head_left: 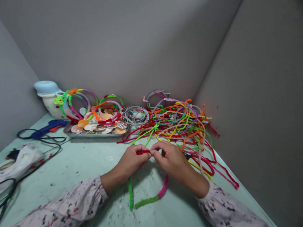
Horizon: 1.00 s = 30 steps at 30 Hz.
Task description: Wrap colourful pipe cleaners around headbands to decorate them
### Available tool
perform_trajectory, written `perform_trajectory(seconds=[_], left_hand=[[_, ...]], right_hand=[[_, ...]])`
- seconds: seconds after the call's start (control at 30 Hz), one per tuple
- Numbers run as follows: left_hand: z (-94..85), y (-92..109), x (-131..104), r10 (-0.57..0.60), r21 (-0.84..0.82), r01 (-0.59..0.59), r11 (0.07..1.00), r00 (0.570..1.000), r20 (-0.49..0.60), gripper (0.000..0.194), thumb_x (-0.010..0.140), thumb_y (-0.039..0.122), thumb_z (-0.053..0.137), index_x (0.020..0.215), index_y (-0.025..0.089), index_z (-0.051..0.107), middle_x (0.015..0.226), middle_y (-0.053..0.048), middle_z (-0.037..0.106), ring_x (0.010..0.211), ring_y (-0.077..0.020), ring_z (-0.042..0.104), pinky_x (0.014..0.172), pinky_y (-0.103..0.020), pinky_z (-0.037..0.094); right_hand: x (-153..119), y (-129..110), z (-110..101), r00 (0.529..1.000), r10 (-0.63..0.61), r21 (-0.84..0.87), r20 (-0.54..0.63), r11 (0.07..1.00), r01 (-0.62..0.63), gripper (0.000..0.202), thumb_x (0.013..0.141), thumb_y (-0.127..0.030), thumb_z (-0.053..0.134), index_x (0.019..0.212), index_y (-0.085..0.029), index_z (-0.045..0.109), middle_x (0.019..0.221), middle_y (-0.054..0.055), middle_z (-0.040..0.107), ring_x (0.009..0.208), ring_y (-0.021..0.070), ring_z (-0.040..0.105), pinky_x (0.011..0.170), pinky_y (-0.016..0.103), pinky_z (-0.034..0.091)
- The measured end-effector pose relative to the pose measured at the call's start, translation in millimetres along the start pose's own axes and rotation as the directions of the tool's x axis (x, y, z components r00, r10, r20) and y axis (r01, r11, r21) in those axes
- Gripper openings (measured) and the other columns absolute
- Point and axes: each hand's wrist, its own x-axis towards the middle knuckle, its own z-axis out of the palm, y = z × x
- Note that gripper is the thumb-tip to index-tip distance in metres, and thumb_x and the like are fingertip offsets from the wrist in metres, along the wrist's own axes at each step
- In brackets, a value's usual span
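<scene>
**Pinching a short red fuzzy strip [143, 151]**

My left hand [131, 161] and right hand [170, 159] meet fingertip to fingertip, both pinched on it. I judge I'm twisting or winding; the next move calls for small, firm turns. Nearer me curves a green-and-magenta fuzzy strip [148, 200]; whether they join, I can't tell. Beyond lie tangled multicoloured fuzzy strands [178, 120].

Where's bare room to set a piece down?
Free table lies between cord, tray and left hand, and between the sleeves, below the green-pink strip. Crowded: the right, under heaped pipe cleaners, and the tray, full of shells.
</scene>
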Motion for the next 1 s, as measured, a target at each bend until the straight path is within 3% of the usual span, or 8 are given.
perform_trajectory(seconds=[0.13,0.33,0.5,0.73,1.0], left_hand=[[-0.2,-2.9,0.9,0.005,-0.009,-0.005,1.0,1.0,0.012,0.018,0.071,0.032,0.061,0.069,0.015,0.055,0.05,0.006,0.045,0.045,-0.0061,0.036,0.043,-0.018,0.025],[-0.1,-5.0,1.1,0.016,0.0,-0.016,1.0,1.0,0.013,0.02,0.07,0.035,0.062,0.068,0.015,0.055,0.05,0.006,0.045,0.044,-0.0065,0.036,0.043,-0.019,0.026],[0.0,-4.0,0.1,0.025,0.013,-0.025,1.0,0.999,0.031,0.014,0.07,0.029,0.06,0.068,0.015,0.056,0.05,0.006,0.046,0.045,-0.0066,0.036,0.044,-0.019,0.026],[-0.5,-2.1,-1.6,0.057,0.058,-0.059,0.997,0.998,0.033,0.01,0.07,0.025,0.06,0.07,0.015,0.058,0.052,0.006,0.046,0.046,-0.0062,0.033,0.045,-0.019,0.024],[0.1,2.0,-2.9,0.066,0.069,-0.067,0.995,0.998,0.018,0.012,0.07,0.027,0.061,0.069,0.015,0.058,0.054,0.006,0.046,0.047,-0.0061,0.032,0.046,-0.019,0.025]], right_hand=[[1.5,0.5,-0.4,1.0,-0.008,-0.005,0.028,1.0,0.008,0.011,0.081,-0.017,0.054,0.082,-0.018,0.065,0.081,0.002,0.066,0.074,0.0143,0.057,0.067,0.025,0.04],[6.6,10.4,-0.4,0.987,0.083,0.207,0.134,0.972,-0.109,0.013,0.077,-0.017,0.054,0.082,-0.019,0.066,0.074,-0.001,0.065,0.063,0.0108,0.054,0.06,0.022,0.039],[8.2,9.8,-0.4,0.958,0.194,0.399,0.211,0.877,-0.266,0.01,0.074,-0.022,0.055,0.078,-0.016,0.063,0.07,-0.002,0.062,0.061,0.01,0.052,0.058,0.021,0.04],[8.9,1.0,0.2,0.901,0.371,0.461,0.223,0.774,-0.433,0.011,0.067,-0.02,0.057,0.075,-0.015,0.064,0.062,-0.003,0.059,0.054,0.0089,0.048,0.052,0.021,0.035],[4.4,1.2,7.1,0.837,0.487,0.6,0.249,0.601,-0.528,0.013,0.063,-0.019,0.057,0.075,-0.016,0.06,0.051,-0.007,0.047,0.044,0.0068,0.035,0.045,0.021,0.026]])
